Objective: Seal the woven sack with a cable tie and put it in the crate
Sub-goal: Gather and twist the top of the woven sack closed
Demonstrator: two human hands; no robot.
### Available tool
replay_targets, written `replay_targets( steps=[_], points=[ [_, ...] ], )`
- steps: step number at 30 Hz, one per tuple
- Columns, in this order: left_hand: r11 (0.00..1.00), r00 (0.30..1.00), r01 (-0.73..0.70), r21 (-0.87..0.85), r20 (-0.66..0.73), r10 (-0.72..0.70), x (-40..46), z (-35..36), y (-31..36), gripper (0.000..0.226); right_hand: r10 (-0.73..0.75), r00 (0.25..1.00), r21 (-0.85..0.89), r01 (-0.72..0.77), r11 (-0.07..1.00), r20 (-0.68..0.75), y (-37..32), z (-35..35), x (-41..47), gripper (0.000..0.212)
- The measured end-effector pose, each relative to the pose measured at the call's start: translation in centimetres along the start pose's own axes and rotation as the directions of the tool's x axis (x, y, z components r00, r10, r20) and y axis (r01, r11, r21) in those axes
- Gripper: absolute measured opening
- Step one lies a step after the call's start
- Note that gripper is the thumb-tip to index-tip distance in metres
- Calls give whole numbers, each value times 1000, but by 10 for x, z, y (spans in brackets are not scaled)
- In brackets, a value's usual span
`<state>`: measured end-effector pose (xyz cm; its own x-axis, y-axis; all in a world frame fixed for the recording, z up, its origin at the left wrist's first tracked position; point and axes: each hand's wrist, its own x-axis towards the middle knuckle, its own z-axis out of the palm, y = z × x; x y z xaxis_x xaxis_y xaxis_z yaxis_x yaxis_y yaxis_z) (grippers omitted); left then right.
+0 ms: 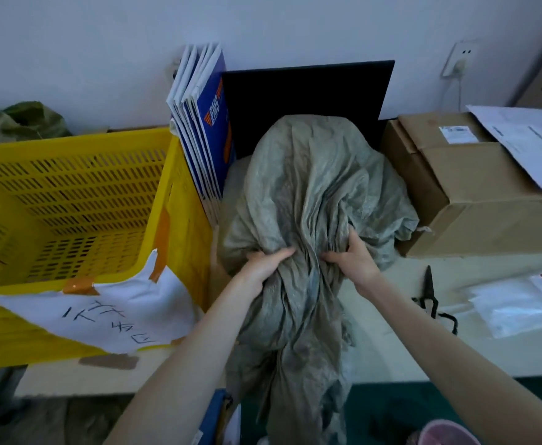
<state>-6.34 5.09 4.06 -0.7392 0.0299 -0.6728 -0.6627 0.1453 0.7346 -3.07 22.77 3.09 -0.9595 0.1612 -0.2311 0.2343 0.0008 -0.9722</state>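
Both hands squeeze the sack at its neck. The left hand pinches the cloth from one side, and the right hand pinches it from the other side. The fingers are curled in and pressed into the folds, so both grips are closed on the sack.

The sack lies on the tabletop. Its fat, full part bulges away past the grip, toward the wall. Its loose, open end hangs down from the grip, over the tabletop edge, toward the person. So the sack runs long, from far to near, and the grip is in the middle, right at the thin part.

No cable tie shows on the neck, so the sack is not sealed yet. I cannot find a tie anywhere; the light is dim, and one may be among the things lying to the right of the grip. Black scissors lie there too, near the right hand.

The crate is yellow and stands just left of the grip, close beside the sack. It looks empty inside. The left hand is nearer to it. I think the neck must be bunched tighter first, then tied, and then the sack must be lifted sideways to the left and into the crate.
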Motion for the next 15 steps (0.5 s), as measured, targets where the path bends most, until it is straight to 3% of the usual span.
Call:
replay_targets(
  steps=[5,6,8,11,15],
  points=[
    [997,986,73,-32,151,-68,-8,9,-30,139,25,999,-104,-28,994,-25,29,-7,-11,66],
    [997,979,74,14,187,-76,-12,13,-34,138,20,999,-138,-24,990,-36,32,-9,-12,66],
    [993,971,55,109,227,-79,-17,20,-43,116,9,999,-187,-18,982,-44,36,-15,-14,65],
    [984,971,42,171,223,-80,-20,25,-52,87,7,1000,-231,-13,973,-29,34,-20,-14,58],
    [971,982,70,229,155,-108,-19,23,-59,106,56,998,-196,-52,979,14,22,-24,-12,36]
  ],
)
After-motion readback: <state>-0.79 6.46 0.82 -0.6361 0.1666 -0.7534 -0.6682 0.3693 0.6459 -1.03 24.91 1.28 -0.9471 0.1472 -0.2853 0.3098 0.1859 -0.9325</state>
